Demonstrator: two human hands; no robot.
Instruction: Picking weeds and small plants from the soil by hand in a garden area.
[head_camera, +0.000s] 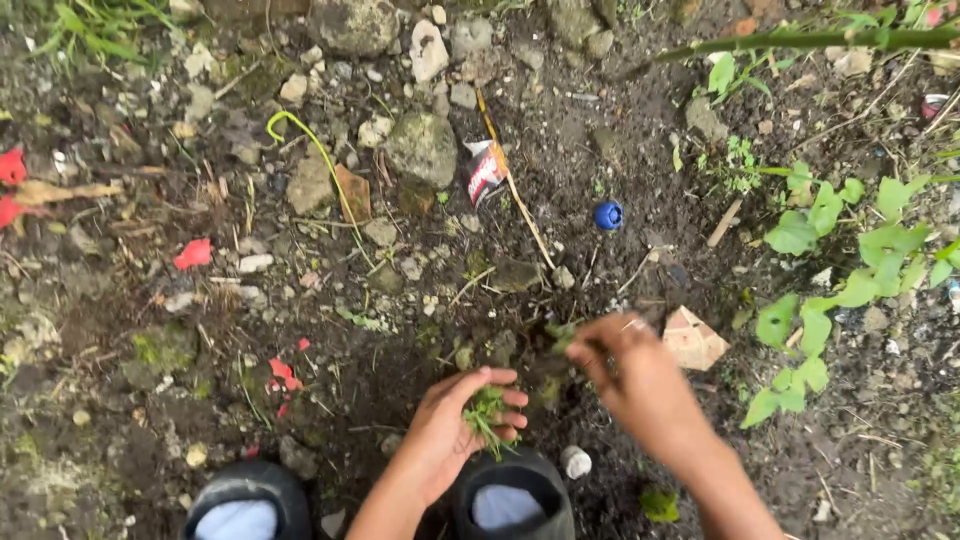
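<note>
Down on the dark soil (420, 350), just above the two black boots (510, 495): weeding by hand. Risk as judged: stems snapping with roots left behind, from too quick a pull; grazed fingertips from the stones (422, 147) and brick shard (693, 338) scattered above and right of the boots; loss of the gathered bunch, from a loosening grip. Left hand (455, 425), directly above the right-side boot toe: curled loosely, palm up, cupping a tuft of plucked green weeds (487, 412), fingers half closed around it. Right hand (620, 362), up and right of the boots: blurred, fingertips drawn together at a small green sprig (560, 337) near the soil; firm pinch or mere touch, cannot tell. Further up from the boots: blue bottle cap (608, 215), crushed wrapper (485, 172).
</note>
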